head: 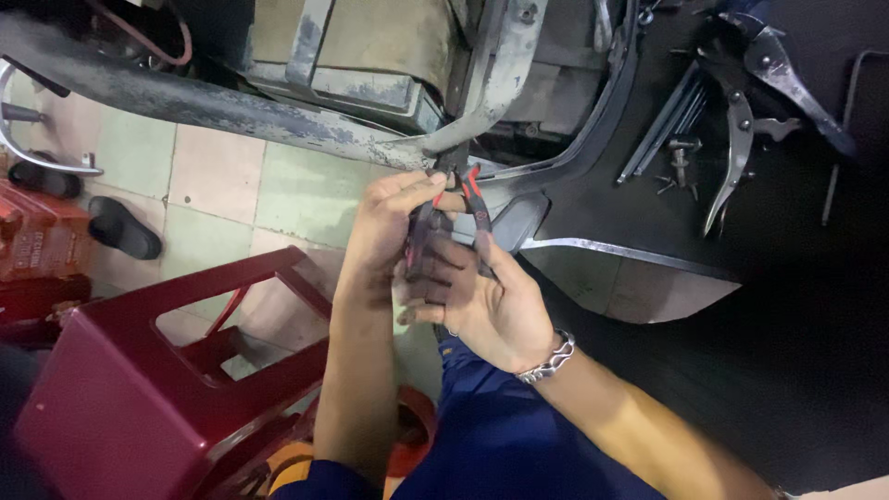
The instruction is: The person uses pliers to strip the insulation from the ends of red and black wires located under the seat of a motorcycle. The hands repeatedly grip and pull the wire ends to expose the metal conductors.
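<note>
Both hands clamped on red-and-black pliers at a worn frame tube.

The left hand (394,231) and right hand (491,301) close around the pliers (454,218) handles; the tool's long axis runs upward, nose against the grey metal frame (278,116), above a maroon plastic stool (139,389).
</note>
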